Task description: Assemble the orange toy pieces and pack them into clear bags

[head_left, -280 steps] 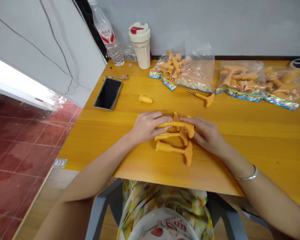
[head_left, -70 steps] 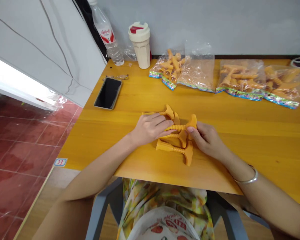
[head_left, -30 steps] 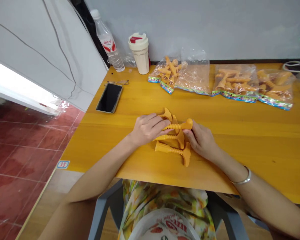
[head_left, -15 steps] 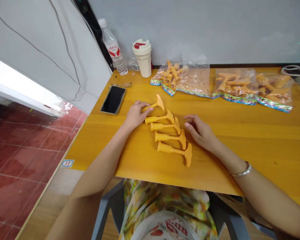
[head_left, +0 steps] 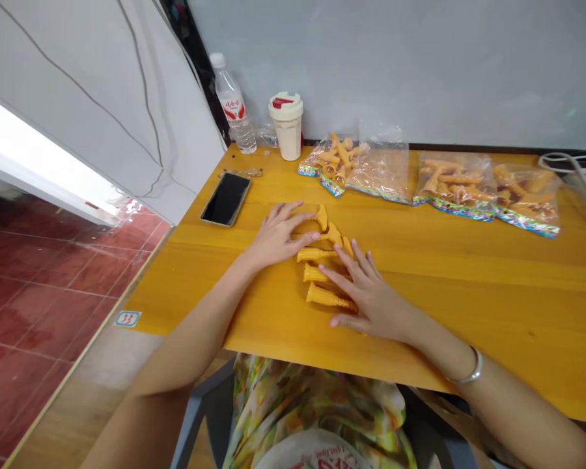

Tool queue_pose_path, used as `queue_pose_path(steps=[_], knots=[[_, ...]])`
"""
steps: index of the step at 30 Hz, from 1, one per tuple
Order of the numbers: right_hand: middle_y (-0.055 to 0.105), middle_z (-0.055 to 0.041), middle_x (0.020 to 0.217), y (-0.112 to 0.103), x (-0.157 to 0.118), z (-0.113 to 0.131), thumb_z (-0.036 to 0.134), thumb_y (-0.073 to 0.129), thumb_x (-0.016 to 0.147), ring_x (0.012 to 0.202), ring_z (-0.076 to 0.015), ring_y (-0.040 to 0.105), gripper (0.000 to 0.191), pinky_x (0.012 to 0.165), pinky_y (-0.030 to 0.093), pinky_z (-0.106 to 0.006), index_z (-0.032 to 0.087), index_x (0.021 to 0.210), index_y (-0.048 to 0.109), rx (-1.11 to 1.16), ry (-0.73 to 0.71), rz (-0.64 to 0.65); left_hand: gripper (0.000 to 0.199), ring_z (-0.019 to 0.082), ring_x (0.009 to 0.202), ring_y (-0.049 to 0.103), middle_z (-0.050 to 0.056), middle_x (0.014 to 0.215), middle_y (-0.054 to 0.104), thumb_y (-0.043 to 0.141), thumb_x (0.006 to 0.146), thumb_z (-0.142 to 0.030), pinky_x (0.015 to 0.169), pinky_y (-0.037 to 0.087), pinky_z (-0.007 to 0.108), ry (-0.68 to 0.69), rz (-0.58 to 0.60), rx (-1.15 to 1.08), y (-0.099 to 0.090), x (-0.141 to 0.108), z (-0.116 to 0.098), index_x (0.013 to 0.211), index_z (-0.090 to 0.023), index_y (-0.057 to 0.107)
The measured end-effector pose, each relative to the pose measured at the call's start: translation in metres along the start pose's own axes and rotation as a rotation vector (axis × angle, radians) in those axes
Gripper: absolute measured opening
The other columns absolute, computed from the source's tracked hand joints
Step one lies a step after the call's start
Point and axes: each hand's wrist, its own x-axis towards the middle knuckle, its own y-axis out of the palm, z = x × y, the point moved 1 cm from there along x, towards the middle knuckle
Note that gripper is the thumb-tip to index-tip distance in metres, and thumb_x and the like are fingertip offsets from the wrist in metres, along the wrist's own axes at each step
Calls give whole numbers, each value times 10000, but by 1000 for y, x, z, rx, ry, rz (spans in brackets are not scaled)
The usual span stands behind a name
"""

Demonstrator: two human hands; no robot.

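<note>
Several orange-yellow T-shaped plastic pieces lie side by side in a slanting row on the table (head_left: 444, 273). Over the handles of the far ones my left hand (head_left: 277, 240) rests with fingers spread, partly covering the farthest piece (head_left: 321, 217) and the second piece (head_left: 333, 234). My right hand (head_left: 374, 299), fingers also apart, lies across the wide heads of the nearer ones and hides most of them. The ribbed handle of the nearest piece (head_left: 325, 296) shows left of that hand. Neither hand is closed around a piece.
At the back stand a water bottle (head_left: 235, 107) and a lidded cup (head_left: 288, 127). A phone (head_left: 225, 199) lies at left, by a pair of glasses (head_left: 241, 173). Clear bags of orange pieces (head_left: 454, 185) line the back edge, with a flat clear bag (head_left: 381, 170) among them.
My left hand has let go of the farthest piece and spread its fingers. From the right side, my right hand has moved left and nearer, onto the heads of the pieces.
</note>
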Motion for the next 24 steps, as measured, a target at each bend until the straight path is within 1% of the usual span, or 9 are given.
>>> queue_pose_path(steps=[2,4,7,9,12,17,20,22,24], knots=[[40,-116,1676,5,0,1,663,511,894,1511,-416,-86,790,1135,171,-719,284,1559,315,-28,14,18,517,325,1443,322,52,1538,431,478,934,-602,1181,254,588,41,65,5,7,-1,-6,1346,-314,600],[51,-112,1675,8,1,0,639,483,920,1513,-403,-84,745,1143,184,-701,292,1558,317,-31,30,39,500,329,1454,307,42,1535,440,483,931,-604,1193,236,592,72,87,4,16,1,-9,1313,-317,631],[47,-102,1676,10,5,-4,622,464,938,1516,-400,-62,720,1147,198,-689,306,1564,298,-24,64,66,466,326,1449,320,43,1500,487,476,945,-575,1198,241,589,100,68,5,27,9,-8,1276,-307,665],[40,-96,1676,10,8,-8,616,467,939,1517,-408,-42,718,1146,200,-691,309,1565,294,-30,86,72,442,311,1433,350,48,1463,528,475,954,-548,1207,245,565,133,49,4,32,17,-5,1243,-291,689],[49,-86,1676,11,15,-16,602,473,942,1516,-419,-26,702,1146,202,-694,311,1560,310,-50,110,72,410,296,1414,379,53,1428,564,487,956,-517,1213,252,536,181,34,-4,37,31,1,1183,-268,722],[96,-66,1675,10,32,-34,616,464,940,1518,-423,-1,702,1159,208,-678,316,1557,318,-60,176,57,395,254,1337,462,68,1352,619,490,957,-493,1207,274,482,260,29,-48,41,64,10,1101,-231,748],[127,-70,1671,8,38,-40,621,468,937,1522,-411,30,700,1158,216,-675,319,1553,326,-61,199,40,377,241,1361,450,61,1362,619,512,943,-497,1217,239,485,255,48,-116,40,75,11,1089,-240,745],[177,-74,1662,7,37,-42,607,451,950,1527,-388,52,671,1154,223,-678,321,1547,337,-54,194,8,382,221,1407,414,58,1421,579,488,956,-489,1235,180,493,228,0,-196,38,73,12,1156,-254,712],[245,-62,1644,5,34,-44,582,410,975,1533,-355,71,621,1159,228,-670,321,1537,359,-29,172,-46,430,202,1451,364,81,1489,514,444,975,-485,1244,152,477,159,-121,-299,37,64,12,1264,-239,647]])
